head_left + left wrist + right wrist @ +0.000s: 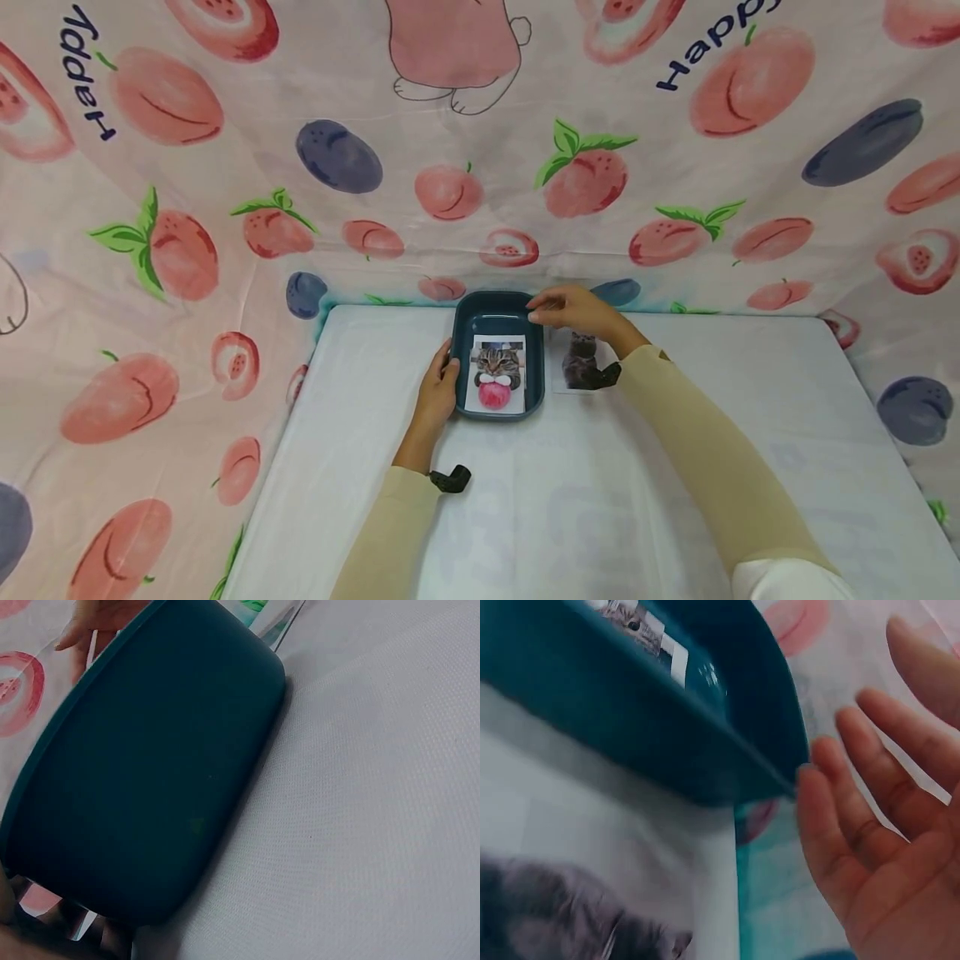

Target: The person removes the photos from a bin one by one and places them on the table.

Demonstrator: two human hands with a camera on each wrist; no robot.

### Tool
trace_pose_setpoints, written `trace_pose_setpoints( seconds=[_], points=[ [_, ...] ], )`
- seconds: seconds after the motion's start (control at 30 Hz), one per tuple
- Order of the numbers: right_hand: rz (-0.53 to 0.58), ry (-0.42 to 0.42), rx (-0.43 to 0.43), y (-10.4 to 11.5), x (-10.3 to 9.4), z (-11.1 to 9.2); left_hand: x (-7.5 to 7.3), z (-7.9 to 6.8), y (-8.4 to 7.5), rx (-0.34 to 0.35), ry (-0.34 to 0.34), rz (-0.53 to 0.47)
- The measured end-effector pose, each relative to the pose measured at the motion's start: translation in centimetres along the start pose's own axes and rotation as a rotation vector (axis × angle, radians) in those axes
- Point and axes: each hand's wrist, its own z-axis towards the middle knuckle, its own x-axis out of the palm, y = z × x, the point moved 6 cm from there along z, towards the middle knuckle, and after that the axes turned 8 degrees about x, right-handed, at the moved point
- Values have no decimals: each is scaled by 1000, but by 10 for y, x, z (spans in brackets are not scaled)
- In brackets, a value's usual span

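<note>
A dark teal plastic bin (pixel 536 367) with rounded corners stands at the back edge of the white table. Inside it lies a photo card (pixel 497 375) of a tabby cat with a pink fluffy ball. My left hand (pixel 438 385) grips the bin's left side, thumb at the rim. My right hand (pixel 573 310) is raised by the bin's back right corner, fingers spread, holding nothing; in the right wrist view its fingertips (pixel 810 780) come right at the rim. Below the right wrist a second photo card (pixel 577 360) of a dark grey cat lies on the table, partly hidden.
A white cover spreads over the table (pixel 570 500). Behind and beside it hangs a pink curtain (pixel 480 183) printed with fruit, close behind the bin. Each wrist carries a small black camera mount (pixel 452 479).
</note>
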Motion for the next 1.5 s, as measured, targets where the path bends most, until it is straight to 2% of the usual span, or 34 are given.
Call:
trace_pose_setpoints(
  seconds=[0.17,0.3,0.6,0.73,1.13,1.33,1.5],
  points=[
    [-82,65,-41,22,16,14,0,0,1,-7,-1,1],
    [-154,98,-38,31,28,27,0,0,1,-7,1,12],
    [-252,244,-2,38,61,47,0,0,1,0,9,-14],
    [-291,273,37,35,73,52,-1,-1,1,1,11,-13],
    [-355,235,114,32,87,58,-1,1,1,1,18,-26],
    [-384,208,129,33,85,55,-1,2,2,0,22,-17],
    [-353,202,121,32,83,54,0,2,-1,9,14,-13]
  ],
)
